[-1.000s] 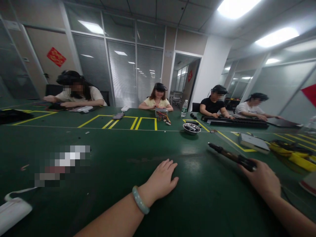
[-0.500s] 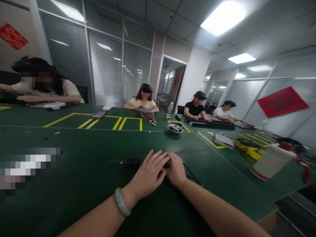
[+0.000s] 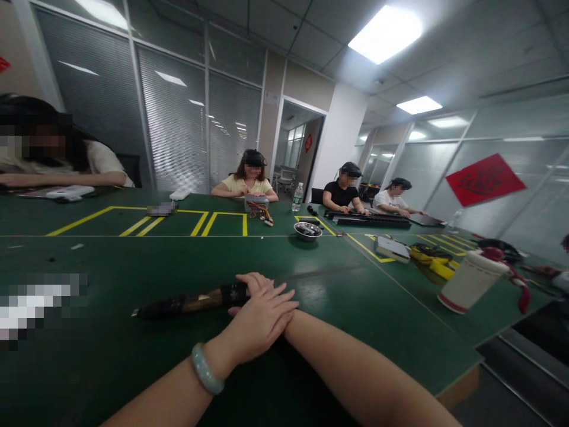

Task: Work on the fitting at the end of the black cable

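Note:
A long dark tool with a brown middle part [image 3: 186, 303] lies on the green table [image 3: 133, 356], its tip pointing left. My right hand [image 3: 249, 286] is wrapped round its black handle end and is mostly covered. My left hand [image 3: 260, 323], with a pale green bangle on its wrist, lies flat on top of my right hand and wrist with its fingers stretched out.
A white cup with a red lid [image 3: 469, 280] stands at the right. A metal bowl [image 3: 307, 230], a water bottle [image 3: 296, 197], a grey box [image 3: 391, 248] and yellow cables [image 3: 433, 264] lie further off. Several people sit at the far side.
My right hand has carried the tool from the right to the middle and laid it pointing left. My left hand has moved onto my right hand. The view has swung right.

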`<state>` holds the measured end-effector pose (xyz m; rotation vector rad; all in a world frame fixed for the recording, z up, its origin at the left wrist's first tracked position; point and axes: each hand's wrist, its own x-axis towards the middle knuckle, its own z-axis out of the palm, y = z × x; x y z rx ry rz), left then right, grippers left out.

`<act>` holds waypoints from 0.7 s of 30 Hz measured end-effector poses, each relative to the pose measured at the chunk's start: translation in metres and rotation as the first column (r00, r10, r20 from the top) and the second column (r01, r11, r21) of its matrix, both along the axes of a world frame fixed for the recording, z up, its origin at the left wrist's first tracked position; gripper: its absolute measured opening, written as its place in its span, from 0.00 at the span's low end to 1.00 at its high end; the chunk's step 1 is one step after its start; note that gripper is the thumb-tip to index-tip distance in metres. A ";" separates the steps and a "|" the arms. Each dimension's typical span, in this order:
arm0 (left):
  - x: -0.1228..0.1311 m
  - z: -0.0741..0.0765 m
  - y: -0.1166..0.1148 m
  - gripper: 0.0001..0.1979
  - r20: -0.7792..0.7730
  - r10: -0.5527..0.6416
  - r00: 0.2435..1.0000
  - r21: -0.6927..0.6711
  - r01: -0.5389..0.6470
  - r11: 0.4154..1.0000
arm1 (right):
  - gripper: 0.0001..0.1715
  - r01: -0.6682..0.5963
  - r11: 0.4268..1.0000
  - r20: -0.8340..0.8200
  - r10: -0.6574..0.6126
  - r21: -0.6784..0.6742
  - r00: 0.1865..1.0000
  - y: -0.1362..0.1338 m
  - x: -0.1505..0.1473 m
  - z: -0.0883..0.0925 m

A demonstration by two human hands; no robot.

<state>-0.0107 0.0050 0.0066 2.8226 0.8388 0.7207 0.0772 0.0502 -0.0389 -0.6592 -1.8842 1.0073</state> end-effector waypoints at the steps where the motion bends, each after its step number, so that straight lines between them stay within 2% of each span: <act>1: 0.000 0.002 -0.003 0.21 0.007 -0.070 0.998 -0.011 0.070 0.997 | 0.51 0.089 0.996 0.115 -0.090 0.016 0.989 0.003 0.003 0.000; 2: 0.001 0.004 -0.007 0.23 0.019 -0.127 0.992 -0.018 0.127 0.992 | 0.53 0.205 0.978 0.259 -0.211 0.051 0.943 0.005 0.007 0.001; 4: 0.001 0.007 -0.011 0.26 0.045 -0.195 0.980 -0.019 0.196 0.980 | 0.47 0.361 0.915 0.539 -0.399 0.181 0.742 0.003 0.019 0.004; 5: 0.002 0.008 -0.012 0.28 0.057 -0.203 0.977 -0.008 0.204 0.979 | 0.42 0.367 0.899 0.634 -0.430 0.237 0.643 -0.001 0.028 0.008; 7: 0.002 0.007 -0.010 0.30 0.074 -0.171 0.982 0.036 0.169 0.985 | 0.36 0.262 0.909 0.739 -0.416 0.324 0.530 -0.012 0.051 0.019; 8: 0.002 0.005 -0.007 0.30 0.086 -0.123 0.989 0.066 0.118 0.991 | 0.40 0.190 0.925 0.789 -0.380 0.329 0.484 -0.020 0.066 0.026; 9: 0.002 0.002 -0.003 0.30 0.098 -0.057 0.994 0.096 0.047 0.994 | 0.44 0.200 0.914 0.798 -0.405 0.353 0.445 -0.029 0.080 0.034; 11: -0.001 -0.008 0.009 0.28 0.134 0.130 0.982 0.140 -0.149 0.979 | 0.49 0.290 0.882 0.791 -0.464 0.371 0.398 -0.050 0.108 0.048; 12: -0.003 -0.013 0.015 0.28 0.146 0.229 0.962 0.148 -0.251 0.957 | 0.51 0.376 0.860 0.805 -0.477 0.345 0.353 -0.061 0.120 0.053; 13: -0.006 -0.019 0.022 0.28 0.165 0.332 0.929 0.151 -0.357 0.922 | 0.48 0.429 0.853 0.827 -0.454 0.296 0.332 -0.072 0.130 0.057; 15: -0.011 -0.030 0.033 0.27 0.154 0.471 0.869 0.132 -0.490 0.862 | 0.34 0.464 0.871 0.866 -0.351 0.161 0.357 -0.090 0.144 0.060; 16: -0.014 -0.033 0.036 0.26 0.125 0.489 0.863 0.117 -0.503 0.857 | 0.26 0.459 0.881 0.870 -0.310 0.112 0.383 -0.097 0.147 0.059; 18: -0.017 -0.037 0.040 0.22 0.078 0.464 0.882 0.094 -0.470 0.878 | 0.15 0.464 0.879 0.854 -0.320 0.107 0.410 -0.102 0.150 0.055; 21: -0.018 -0.035 0.039 0.20 0.059 0.460 0.886 0.056 -0.463 0.885 | 0.10 0.500 0.852 0.815 -0.395 0.153 0.424 -0.091 0.151 0.045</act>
